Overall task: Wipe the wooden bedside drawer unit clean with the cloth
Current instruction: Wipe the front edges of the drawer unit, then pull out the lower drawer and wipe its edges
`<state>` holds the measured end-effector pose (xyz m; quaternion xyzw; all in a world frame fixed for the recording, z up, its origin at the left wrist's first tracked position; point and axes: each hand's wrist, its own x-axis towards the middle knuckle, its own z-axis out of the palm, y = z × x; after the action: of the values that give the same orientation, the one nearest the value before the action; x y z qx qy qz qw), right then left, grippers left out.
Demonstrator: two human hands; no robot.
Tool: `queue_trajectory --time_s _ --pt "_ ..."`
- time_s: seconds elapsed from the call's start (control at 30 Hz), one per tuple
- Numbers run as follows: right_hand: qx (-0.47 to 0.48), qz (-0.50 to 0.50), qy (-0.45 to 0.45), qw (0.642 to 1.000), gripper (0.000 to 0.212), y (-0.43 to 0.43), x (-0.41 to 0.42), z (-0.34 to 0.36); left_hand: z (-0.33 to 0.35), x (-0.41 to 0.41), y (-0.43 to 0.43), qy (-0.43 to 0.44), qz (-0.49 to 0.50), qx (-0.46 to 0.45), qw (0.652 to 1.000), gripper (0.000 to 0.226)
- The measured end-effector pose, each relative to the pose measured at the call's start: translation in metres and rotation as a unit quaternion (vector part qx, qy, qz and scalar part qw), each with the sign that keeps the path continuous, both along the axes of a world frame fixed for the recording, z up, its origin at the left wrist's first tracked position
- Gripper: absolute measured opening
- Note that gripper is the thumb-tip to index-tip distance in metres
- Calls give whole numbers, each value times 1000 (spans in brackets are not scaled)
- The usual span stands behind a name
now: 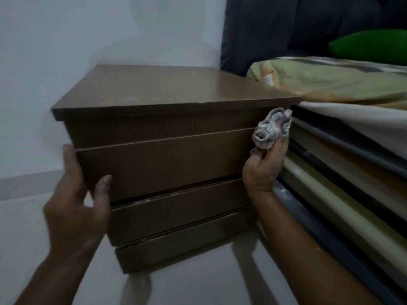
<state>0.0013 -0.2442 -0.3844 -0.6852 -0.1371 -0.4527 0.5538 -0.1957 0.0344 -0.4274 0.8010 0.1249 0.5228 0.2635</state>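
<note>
The brown wooden bedside drawer unit [167, 119] stands against the wall, with three drawer fronts below its overhanging top. The top drawer [163, 164] juts out a little from the unit. My left hand [77, 194] grips that drawer's left end, thumb on the front and fingers around the side. My right hand [264, 166] is at the drawer's right end, beside the bed, with a crumpled white checked cloth [272, 130] bunched in its fingers just under the top's right corner.
A bed [352, 137] with striped sheets and a folded blanket presses close to the unit's right side. A green pillow [370, 44] lies against the dark headboard [286, 29]. A pale wall [88, 40] is behind, and light floor [198, 287] in front.
</note>
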Motion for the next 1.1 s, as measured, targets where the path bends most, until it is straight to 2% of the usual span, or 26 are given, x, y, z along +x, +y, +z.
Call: queue_trajectory --time_s 0.07,0.13,0.2,0.27,0.33,0.43,0.5,0.6,0.7,0.93,1.1 --pt "-41 32 -55 997 56 12 -12 -4 -1 -8 -2 -33 7 35 999 73" --pt "-66 70 -91 991 51 28 -26 -6 -8 -16 -2 -97 -6 30 995 59" --pt "-78 102 -118 985 50 45 -40 -9 -12 -24 -1 -158 -11 -47 986 42" --pt "-102 136 -128 977 51 61 -57 -13 -16 -31 1 -179 -11 -130 975 26" --pt "-134 169 -123 969 48 74 -76 -22 -23 -35 -1 -151 4 -147 977 12" --pt "-157 260 -69 950 45 90 -105 -44 -37 -42 -5 -34 15 -116 993 11" --pt "-186 276 -34 942 51 95 -118 -58 -48 -43 -6 36 -7 -82 996 8" --pt "-208 286 -18 935 55 96 -126 -74 -59 -42 -7 89 -5 -34 995 21" --pt "-205 300 -4 932 55 94 -130 -80 -58 -39 -7 116 21 -45 992 22" --pt "-144 274 -4 951 52 96 -127 -65 -59 -43 -11 99 0 -43 994 10" --pt "-167 326 3 930 46 110 -138 -58 -74 -55 -26 30 -13 -11 999 17"
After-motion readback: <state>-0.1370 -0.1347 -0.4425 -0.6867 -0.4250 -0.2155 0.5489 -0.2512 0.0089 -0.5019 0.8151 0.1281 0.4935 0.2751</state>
